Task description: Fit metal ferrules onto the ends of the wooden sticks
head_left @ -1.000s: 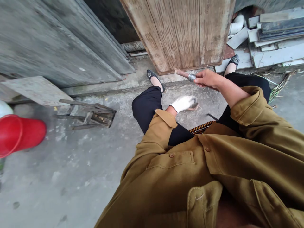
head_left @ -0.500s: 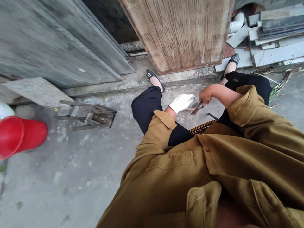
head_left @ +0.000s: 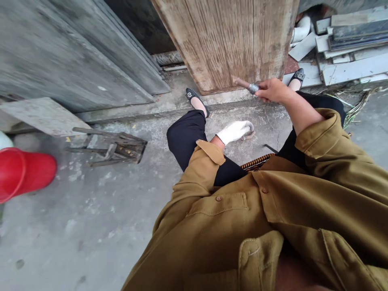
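My right hand (head_left: 273, 89), bare, is closed round a short wooden stick (head_left: 241, 82) with silvery wire (head_left: 253, 88) coiled round its middle. The stick points left, in front of the lower edge of the wooden door. From the coil a thin strand runs down towards my left hand (head_left: 235, 131), which wears a white knit glove with greyish fingertips. The gloved fingers are curled over a small, pale brown piece, low above the concrete; most of it is hidden, so its kind is unclear.
A plank door (head_left: 227, 48) leans ahead between my feet. To the left are an overturned wooden stool (head_left: 121, 147), a board (head_left: 45, 121) and a red bucket (head_left: 30, 171). Stacked boards (head_left: 354, 56) and a white pipe (head_left: 301, 30) lie at the far right. A dark rod (head_left: 270, 148) is near my right leg.
My right hand has swung up and away from my left hand, taking the wire-wound stick with it; the stick now points left. The gloved hand has stayed nearly in place.
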`<act>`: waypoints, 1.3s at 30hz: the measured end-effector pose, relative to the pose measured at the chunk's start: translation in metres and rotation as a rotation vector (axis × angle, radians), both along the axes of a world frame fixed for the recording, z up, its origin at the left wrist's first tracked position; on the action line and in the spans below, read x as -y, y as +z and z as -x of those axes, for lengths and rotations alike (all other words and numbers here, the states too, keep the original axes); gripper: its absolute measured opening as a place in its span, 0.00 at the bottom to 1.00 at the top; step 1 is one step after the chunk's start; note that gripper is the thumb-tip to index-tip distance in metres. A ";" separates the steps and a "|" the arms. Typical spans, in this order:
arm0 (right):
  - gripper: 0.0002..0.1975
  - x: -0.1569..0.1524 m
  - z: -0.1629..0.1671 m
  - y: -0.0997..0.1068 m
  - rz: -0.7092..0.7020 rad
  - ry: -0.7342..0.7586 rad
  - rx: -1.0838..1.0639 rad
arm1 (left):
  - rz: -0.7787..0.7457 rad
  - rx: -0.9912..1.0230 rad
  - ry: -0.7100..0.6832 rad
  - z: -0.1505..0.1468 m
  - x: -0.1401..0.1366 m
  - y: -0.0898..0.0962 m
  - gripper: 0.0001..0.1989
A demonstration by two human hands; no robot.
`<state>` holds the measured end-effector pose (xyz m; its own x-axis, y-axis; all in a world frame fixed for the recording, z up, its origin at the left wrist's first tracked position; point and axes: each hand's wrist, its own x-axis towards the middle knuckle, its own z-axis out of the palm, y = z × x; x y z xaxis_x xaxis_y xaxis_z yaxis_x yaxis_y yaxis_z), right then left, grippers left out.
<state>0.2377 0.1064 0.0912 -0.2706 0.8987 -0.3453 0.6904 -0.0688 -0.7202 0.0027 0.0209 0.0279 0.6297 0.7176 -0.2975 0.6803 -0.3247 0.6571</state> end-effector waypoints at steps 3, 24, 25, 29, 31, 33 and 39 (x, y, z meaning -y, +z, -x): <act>0.15 -0.003 0.019 -0.017 -0.100 0.137 0.403 | 0.011 -0.060 0.000 -0.003 0.008 0.011 0.16; 0.05 0.013 0.010 0.010 0.631 0.689 -0.147 | -0.054 -0.060 0.223 0.029 -0.023 -0.017 0.17; 0.06 0.012 0.003 0.014 0.544 0.615 -0.226 | -0.028 -0.089 0.209 0.026 -0.023 -0.018 0.16; 0.10 0.004 -0.012 0.015 0.167 0.219 -0.253 | 0.041 -0.066 0.108 0.012 -0.016 -0.017 0.15; 0.10 0.000 -0.005 0.005 0.066 0.113 -0.067 | 0.060 0.002 0.086 0.007 -0.010 -0.010 0.15; 0.13 -0.003 0.008 -0.007 -0.001 0.118 0.189 | 0.062 0.024 0.077 0.005 -0.005 -0.002 0.14; 0.21 0.012 0.042 -0.029 -0.027 0.473 0.756 | 0.044 0.026 0.094 0.004 0.005 0.012 0.12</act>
<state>0.1956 0.0942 0.0619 -0.3237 0.7614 -0.5617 0.9334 0.3540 -0.0580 -0.0012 0.0158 0.0403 0.5681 0.7605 -0.3146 0.6891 -0.2306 0.6870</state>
